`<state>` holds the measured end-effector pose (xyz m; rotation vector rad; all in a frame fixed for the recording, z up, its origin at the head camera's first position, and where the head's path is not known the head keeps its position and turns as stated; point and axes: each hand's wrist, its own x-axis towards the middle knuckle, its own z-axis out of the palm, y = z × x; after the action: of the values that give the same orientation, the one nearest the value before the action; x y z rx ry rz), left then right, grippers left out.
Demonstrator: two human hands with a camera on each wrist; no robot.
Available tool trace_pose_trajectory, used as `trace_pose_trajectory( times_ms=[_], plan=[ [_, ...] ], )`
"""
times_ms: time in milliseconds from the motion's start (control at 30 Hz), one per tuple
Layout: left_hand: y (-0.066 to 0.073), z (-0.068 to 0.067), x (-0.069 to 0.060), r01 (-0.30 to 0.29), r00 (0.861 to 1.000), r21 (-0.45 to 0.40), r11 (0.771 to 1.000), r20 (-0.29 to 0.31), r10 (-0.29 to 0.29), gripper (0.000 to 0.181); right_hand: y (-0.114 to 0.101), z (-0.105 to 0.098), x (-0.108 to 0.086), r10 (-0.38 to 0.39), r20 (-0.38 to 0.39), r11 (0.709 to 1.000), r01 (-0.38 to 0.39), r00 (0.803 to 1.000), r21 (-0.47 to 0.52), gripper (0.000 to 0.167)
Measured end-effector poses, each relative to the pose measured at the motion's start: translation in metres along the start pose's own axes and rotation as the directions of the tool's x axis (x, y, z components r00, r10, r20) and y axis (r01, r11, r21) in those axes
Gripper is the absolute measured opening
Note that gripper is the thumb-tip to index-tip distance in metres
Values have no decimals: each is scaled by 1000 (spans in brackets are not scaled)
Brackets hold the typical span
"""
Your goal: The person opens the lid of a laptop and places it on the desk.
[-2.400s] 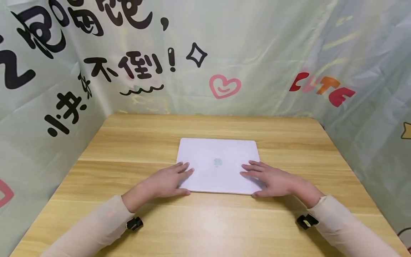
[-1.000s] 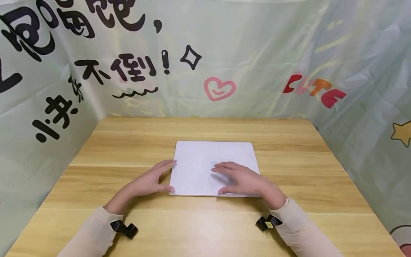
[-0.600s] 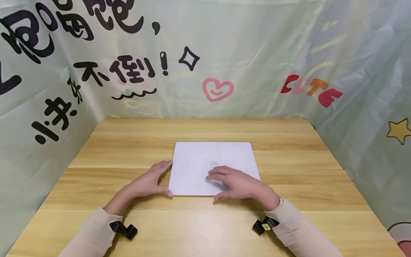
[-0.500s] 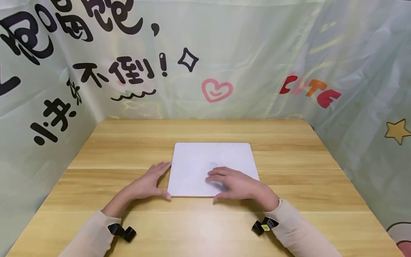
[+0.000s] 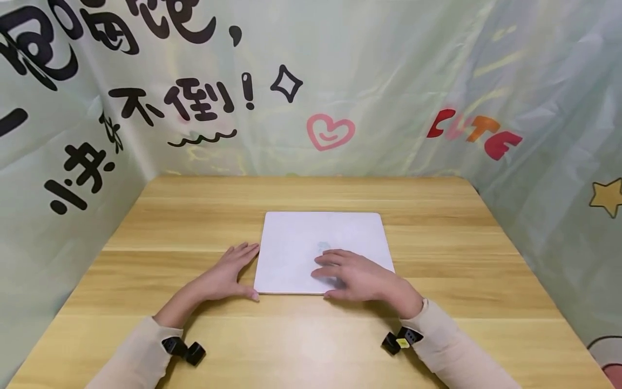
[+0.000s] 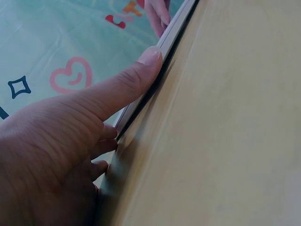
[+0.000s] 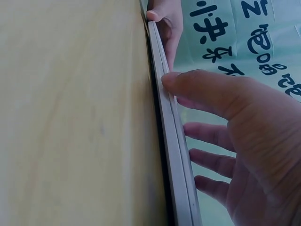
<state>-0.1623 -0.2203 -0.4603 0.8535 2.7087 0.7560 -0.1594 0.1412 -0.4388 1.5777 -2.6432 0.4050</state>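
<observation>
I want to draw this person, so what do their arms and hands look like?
Draw long, plain, cream-coloured sleeves: a left sleeve and a right sleeve. Each cuff has a small, boxy black gadget: the left gadget and the right gadget, which has a little yellow patch. The left hand and right hand wear no gloves, and no rings show on the fingers.
</observation>
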Motion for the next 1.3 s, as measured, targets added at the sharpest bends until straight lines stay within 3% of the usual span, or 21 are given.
trace_pose_trajectory(
  times_ms=[267, 800, 967, 1067, 1167, 1300],
  plan=[
    [0, 1, -4, 17, 1000, -5, 1000, 25, -17, 121, -3, 1, 3, -8, 23, 999, 9, 1000, -51, 49],
    [0, -2, 2, -15, 1000, 4, 1000, 20, 15, 119, -7, -4, 3, -22, 44, 988, 29, 999, -150, 44],
    [0, -1, 2, -9, 1000, 7, 1000, 28, 9, 119, -8, -4, 3, -62, -15, 981, 58, 998, -185, 36],
    [0, -1, 2, -13, 1000, 5, 1000, 19, 13, 119, -10, -3, 5, -79, -50, 977, 68, 996, -202, 40],
    [0, -2, 2, -15, 1000, 9, 1000, 16, 15, 119, -12, -1, 7, -93, -34, 974, 84, 995, -211, 50],
    [1, -3, 1, -10, 1000, 11, 1000, 16, 9, 118, -14, 1, 9, -92, -15, 966, 86, 996, -243, 50]
  ],
)
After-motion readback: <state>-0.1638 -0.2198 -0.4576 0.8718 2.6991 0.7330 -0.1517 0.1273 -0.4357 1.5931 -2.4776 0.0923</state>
